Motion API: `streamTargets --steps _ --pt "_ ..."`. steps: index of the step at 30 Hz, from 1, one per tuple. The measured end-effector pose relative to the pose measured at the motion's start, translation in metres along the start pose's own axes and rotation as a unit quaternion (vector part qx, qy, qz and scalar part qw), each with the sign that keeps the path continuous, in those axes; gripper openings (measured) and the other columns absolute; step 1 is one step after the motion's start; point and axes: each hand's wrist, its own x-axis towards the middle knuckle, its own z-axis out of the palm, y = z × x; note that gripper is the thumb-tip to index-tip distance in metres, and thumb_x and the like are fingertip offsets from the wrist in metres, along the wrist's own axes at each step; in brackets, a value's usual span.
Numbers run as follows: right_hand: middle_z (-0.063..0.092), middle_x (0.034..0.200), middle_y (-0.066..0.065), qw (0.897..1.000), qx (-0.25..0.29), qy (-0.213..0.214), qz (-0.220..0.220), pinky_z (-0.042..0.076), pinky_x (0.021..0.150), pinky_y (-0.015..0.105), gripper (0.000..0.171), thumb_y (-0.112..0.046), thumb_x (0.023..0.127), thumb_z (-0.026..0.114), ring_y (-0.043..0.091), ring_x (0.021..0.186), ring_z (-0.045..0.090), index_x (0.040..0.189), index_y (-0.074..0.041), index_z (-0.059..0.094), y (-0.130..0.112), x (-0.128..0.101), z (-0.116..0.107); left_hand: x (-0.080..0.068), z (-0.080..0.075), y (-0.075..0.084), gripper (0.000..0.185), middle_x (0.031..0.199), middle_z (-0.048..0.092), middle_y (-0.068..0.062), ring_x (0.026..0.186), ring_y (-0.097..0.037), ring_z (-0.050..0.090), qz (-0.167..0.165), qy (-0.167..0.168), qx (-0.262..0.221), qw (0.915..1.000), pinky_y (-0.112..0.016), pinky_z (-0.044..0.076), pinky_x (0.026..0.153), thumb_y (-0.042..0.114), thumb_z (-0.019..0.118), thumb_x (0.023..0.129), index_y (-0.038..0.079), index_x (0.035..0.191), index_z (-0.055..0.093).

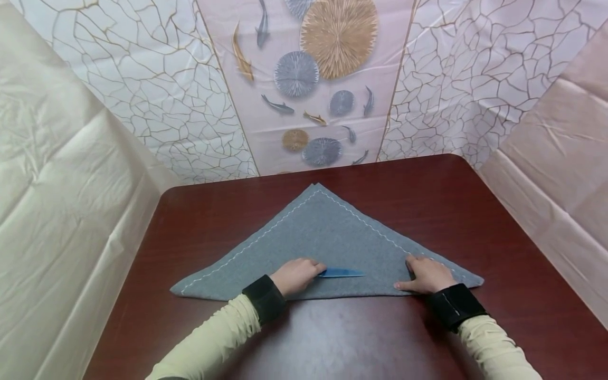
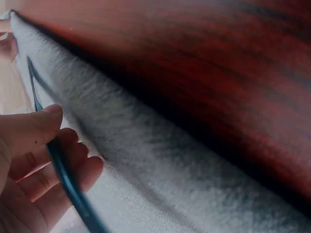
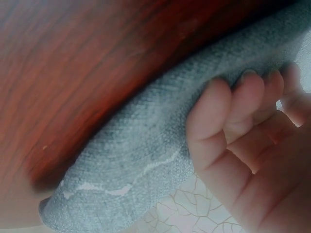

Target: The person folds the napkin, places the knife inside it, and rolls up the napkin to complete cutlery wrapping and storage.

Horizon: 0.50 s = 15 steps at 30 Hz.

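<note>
A dark red wooden surface (image 1: 499,237) is seen, walled in by plastic sheets: cream at 9 o'clock, pinkish at 3 o'clock, and a crackle pattern with fish and discs at 12 o'clock. A grey cloth (image 1: 328,237), folded into a triangle, is spread at the centre. A blue blade (image 1: 342,273) is gripped on it by the left hand (image 1: 296,275). The cloth's 4 o'clock corner is pressed by the curled fingers of the right hand (image 1: 427,274).
</note>
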Motion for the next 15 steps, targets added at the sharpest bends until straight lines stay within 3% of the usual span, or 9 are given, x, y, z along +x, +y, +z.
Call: streamTargets --steps 4,9,15 --pt "0.051 0.075 0.007 1.000 -0.001 -0.003 0.003 0.042 0.058 0.041 0.058 -0.054 0.066 0.073 0.020 0.065 0.048 0.087 -0.004 0.053 0.000 0.001 0.000 0.001 0.001 0.002 0.027 0.090 0.063 0.000 0.080 -0.012 0.060 0.003 -0.006 0.028 0.9996 -0.027 0.048 0.069 0.004 0.060 0.085 0.013 0.110 0.061" --pt "0.052 0.077 0.008 1.000 -0.005 -0.002 0.005 0.043 0.059 0.043 0.059 -0.054 0.065 0.073 0.021 0.066 0.050 0.088 -0.003 0.054 0.000 0.001 0.000 -0.001 0.004 0.005 0.021 0.086 0.062 -0.001 0.077 -0.013 0.060 0.015 0.012 0.090 0.9957 -0.026 0.048 0.065 0.007 0.059 0.086 0.011 0.107 0.062" --pt "0.053 0.078 0.008 1.000 -0.003 -0.003 0.004 0.043 0.059 0.043 0.060 -0.055 0.065 0.072 0.022 0.067 0.050 0.089 -0.003 0.054 0.001 0.001 0.000 -0.007 0.008 0.012 0.032 0.096 0.061 -0.003 0.086 -0.015 0.058 0.014 0.021 0.148 0.9886 -0.026 0.049 0.069 0.010 0.056 0.088 0.009 0.120 0.058"
